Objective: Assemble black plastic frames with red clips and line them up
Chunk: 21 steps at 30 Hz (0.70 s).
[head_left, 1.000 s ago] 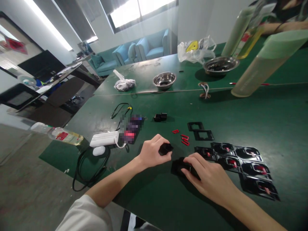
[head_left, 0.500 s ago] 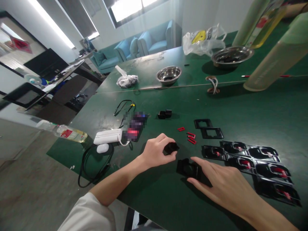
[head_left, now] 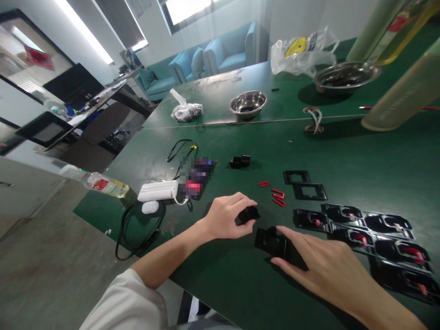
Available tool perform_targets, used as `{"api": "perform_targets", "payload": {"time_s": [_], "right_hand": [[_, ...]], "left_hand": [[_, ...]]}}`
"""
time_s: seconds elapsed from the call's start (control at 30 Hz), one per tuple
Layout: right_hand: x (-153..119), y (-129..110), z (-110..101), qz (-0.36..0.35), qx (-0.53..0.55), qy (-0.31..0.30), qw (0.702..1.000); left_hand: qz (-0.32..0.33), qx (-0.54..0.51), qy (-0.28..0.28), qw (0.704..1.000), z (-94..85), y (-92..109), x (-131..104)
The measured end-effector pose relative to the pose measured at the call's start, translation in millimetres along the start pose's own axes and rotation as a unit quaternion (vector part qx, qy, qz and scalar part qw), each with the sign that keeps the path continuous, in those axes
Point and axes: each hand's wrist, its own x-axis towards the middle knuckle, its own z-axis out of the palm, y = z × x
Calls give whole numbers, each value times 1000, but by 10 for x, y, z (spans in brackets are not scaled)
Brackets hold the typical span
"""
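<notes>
My left hand (head_left: 228,215) is closed around a small black plastic block (head_left: 250,213), its fingers and thumb hiding part of it. Just right of it, my right hand (head_left: 319,259) has thumb and fingers at opposite edges of a black plastic frame (head_left: 264,241) with a cut-out; its right part is under the hand. Small red clips (head_left: 278,193) lie beyond my hands. Two flat black frames (head_left: 309,191) overlap farther right. Beside my right hand, several black frames with red clips in them (head_left: 369,239) sit in rows. Another pair of black blocks (head_left: 239,161) stands farther back.
On the green table (head_left: 220,142) are a phone (head_left: 199,176), a white power strip (head_left: 158,190), a coiled black cable (head_left: 137,238) and an oil bottle (head_left: 106,185). Farther back stand metal bowls (head_left: 248,104), plastic bags (head_left: 187,112) and a tall bottle (head_left: 395,103).
The camera has turned slightly, so the whole scene sits a little farther right. Both hands keep nearly the same pose, with the block and frame still in them.
</notes>
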Motion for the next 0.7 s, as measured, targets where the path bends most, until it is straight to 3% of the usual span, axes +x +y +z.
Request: {"api": "perform_targets", "payload": {"time_s": [0.5, 0.7], "right_hand": [[-24, 63, 9, -4, 23, -6, 1000], [-41, 75, 22, 14, 42, -5, 999]], "left_hand": [[-32, -1, 18, 999, 20, -15, -20], [5, -8, 1, 1000, 14, -18, -14]]}}
